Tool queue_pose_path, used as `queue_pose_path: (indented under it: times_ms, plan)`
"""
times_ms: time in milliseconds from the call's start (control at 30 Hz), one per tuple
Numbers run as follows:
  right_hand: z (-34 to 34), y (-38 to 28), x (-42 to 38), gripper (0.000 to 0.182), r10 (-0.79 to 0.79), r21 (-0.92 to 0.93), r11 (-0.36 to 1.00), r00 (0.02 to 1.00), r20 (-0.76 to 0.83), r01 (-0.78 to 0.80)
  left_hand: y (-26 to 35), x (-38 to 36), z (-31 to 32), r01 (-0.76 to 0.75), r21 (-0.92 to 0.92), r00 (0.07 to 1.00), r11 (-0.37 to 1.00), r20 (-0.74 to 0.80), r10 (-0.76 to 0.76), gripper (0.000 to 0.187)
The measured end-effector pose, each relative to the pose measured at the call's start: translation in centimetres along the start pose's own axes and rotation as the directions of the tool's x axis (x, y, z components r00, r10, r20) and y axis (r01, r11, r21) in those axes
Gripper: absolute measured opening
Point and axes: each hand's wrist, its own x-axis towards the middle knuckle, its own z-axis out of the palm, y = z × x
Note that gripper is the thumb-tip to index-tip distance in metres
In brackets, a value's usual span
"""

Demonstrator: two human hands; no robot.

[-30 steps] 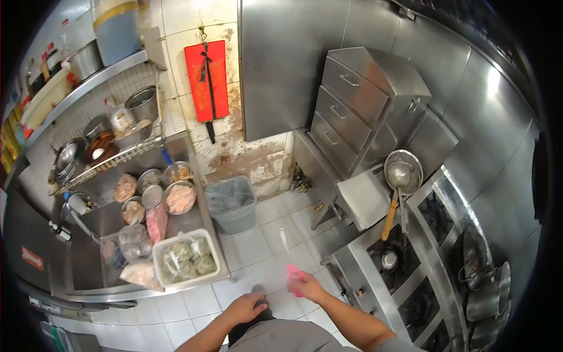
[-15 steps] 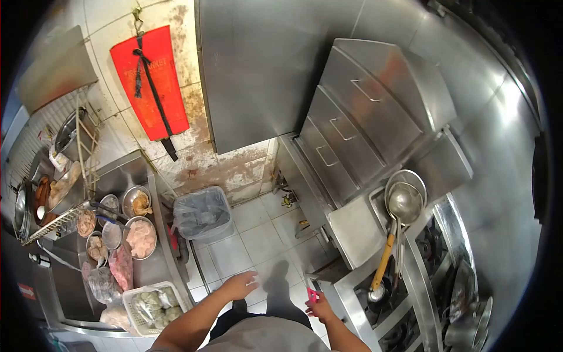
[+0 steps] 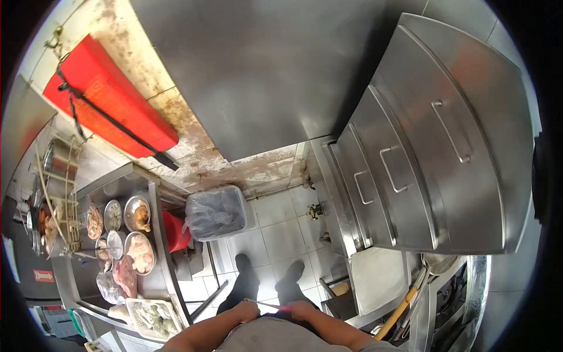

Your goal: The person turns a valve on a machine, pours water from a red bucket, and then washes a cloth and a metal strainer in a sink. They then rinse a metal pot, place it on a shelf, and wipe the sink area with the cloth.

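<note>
Your right hand (image 3: 302, 309) and left hand (image 3: 247, 309) meet close against your waist, fingers curled onto a thin pink tool (image 3: 274, 305) spanning between them; exact finger positions can't be made out. Lined bin (image 3: 216, 213) far-left on the tiles; steel drawers (image 3: 404, 170) right.

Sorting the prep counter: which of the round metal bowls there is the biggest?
The bowl of pale raw meat, at the counter's floor-side edge, near the white basket; the other bowls are smaller.
</note>
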Motion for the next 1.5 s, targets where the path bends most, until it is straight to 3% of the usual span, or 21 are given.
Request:
queue_pose_path:
  times_ms: [100, 133, 200, 300, 400, 433, 500, 533, 567, 600, 633, 667, 700, 800, 900, 1000, 1100, 1200, 1233, 1333, 1500]
  plan:
    - [-1.5, 0.5, 0.2, 0.025, -0.008, 0.059, 0.998, 0.996, -0.084, 0.013, -2.3, 0.6, -1.8, -0.279, -0.333, 0.959, 0.901, -0.042, 0.281, 0.03]
    - [-1.4, 1.0, 0.4, 0.024, 0.074, 0.262, 0.963, 0.996, -0.043, -0.06, -3.4, 0.5, -2.3, -0.318, -0.388, 0.943, 0.865, -0.036, 0.331, 0.03]
    - [-0.5, 3.2, 1.0, 0.021, 0.207, 0.61, 0.764, 0.975, 0.08, -0.212, -5.2, 0.3, -3.6, -0.348, -0.454, 0.92, 0.82, 0.004, 0.392, 0.03]
    - [5.1, 7.7, 3.0, 0.018, 0.147, 0.969, 0.141, 0.972, 0.181, -0.202, -7.3, 2.0, -6.7, -0.317, -0.532, 0.865, 0.785, 0.178, 0.47, 0.032]
    - [4.7, 10.9, 9.0, 0.012, 0.078, 0.941, 0.083, 0.944, 0.321, -0.327, -10.8, 7.0, -10.7, -0.295, -0.471, 0.835, 0.831, 0.295, 0.464, 0.042]
    - [5.1, 12.7, 12.7, 0.009, 0.139, 0.95, 0.21, 0.969, 0.204, -0.231, -12.6, 9.7, -11.2, -0.298, -0.441, 0.858, 0.847, 0.265, 0.44, 0.045]
    - [4.5, 15.3, 19.4, 0.007, 0.237, 0.979, -0.195, 0.972, -0.004, 0.052, -16.7, 16.4, -9.9, -0.256, -0.268, 0.95, 0.929, 0.109, 0.293, 0.049]
    - [-0.4, 14.3, 21.2, 0.008, 0.336, 0.971, -0.23, 0.942, 0.011, 0.071, -18.9, 20.4, -9.0, -0.182, -0.128, 0.983, 0.975, -0.042, 0.178, 0.052]
    - [-2.2, 14.8, 24.7, 0.007, 0.444, 0.97, -0.241, 0.893, 0.08, 0.033, -15.4, 18.2, -18.4, 0.042, -0.326, 0.991, 0.945, -0.11, -0.082, 0.053]
    - [-2.7, 15.9, 27.4, 0.006, 0.41, 0.92, -0.339, 0.911, -0.042, 0.195, -17.0, 21.7, -18.5, -0.004, -0.324, 0.939, 0.946, -0.326, -0.108, 0.052]
    - [-3.2, 17.0, 30.0, 0.008, 0.369, 0.83, -0.449, 0.915, -0.164, 0.33, -17.4, 24.1, -21.6, -0.018, -0.362, 0.911, 0.932, -0.39, -0.134, 0.05]
    - [-4.0, 17.5, 32.7, 0.01, 0.472, 0.805, -0.482, 0.877, -0.094, 0.345, -18.2, 27.0, -24.1, -0.105, -0.353, 0.853, 0.93, -0.513, -0.099, 0.049]
    - [-5.0, 17.9, 35.4, 0.016, 0.564, 0.779, -0.511, 0.826, -0.016, 0.363, -19.7, 31.1, -25.5, -0.188, -0.265, 0.756, 0.946, -0.653, -0.033, 0.051]
    - [-6.1, 20.8, 40.5, 0.028, 0.617, 0.815, -0.396, 0.78, -0.105, 0.423, -18.9, 35.5, -35.6, -0.202, -0.114, 0.609, 0.973, -0.792, 0.034, 0.059]
    - [-8.6, 21.7, 41.7, 0.036, 0.648, 0.681, -0.523, 0.758, -0.073, 0.513, -19.2, 40.7, -40.4, -0.143, 0.125, 0.415, 0.982, -0.893, 0.174, 0.061]
    - [-8.3, 24.3, 43.8, 0.039, 0.638, 0.727, -0.483, 0.765, -0.09, 0.488, -20.1, 45.3, -43.2, -0.031, 0.521, 0.384, 0.853, -0.782, 0.492, 0.059]
    - [-8.7, 26.7, 45.7, 0.036, 0.707, 0.661, -0.442, 0.689, -0.16, 0.607, -21.1, 49.5, -44.4, 0.089, 0.655, 0.522, 0.75, -0.672, 0.525, 0.049]
    - [-11.1, 27.7, 45.9, 0.031, 0.7, 0.522, -0.453, 0.651, -0.293, 0.722, -22.2, 52.8, -44.9, 0.106, 0.66, 0.452, 0.744, -0.698, 0.555, 0.039]
    - [-11.6, 27.9, 45.6, 0.023, 0.717, 0.51, -0.458, 0.642, -0.272, 0.728, -22.5, 53.7, -44.7, 0.1, 0.656, 0.354, 0.748, -0.726, 0.59, 0.031]
    - [-11.2, 30.7, 47.1, 0.018, 0.716, 0.429, -0.469, 0.617, -0.326, 0.772, -22.9, 54.3, -44.4, 0.019, 0.622, 0.251, 0.783, -0.761, 0.598, 0.029]
    - [-13.4, 33.5, 47.7, 0.019, 0.731, 0.34, -0.486, 0.588, -0.347, 0.805, -23.5, 55.3, -44.2, 0.003, 0.616, 0.226, 0.788, -0.768, 0.599, 0.028]
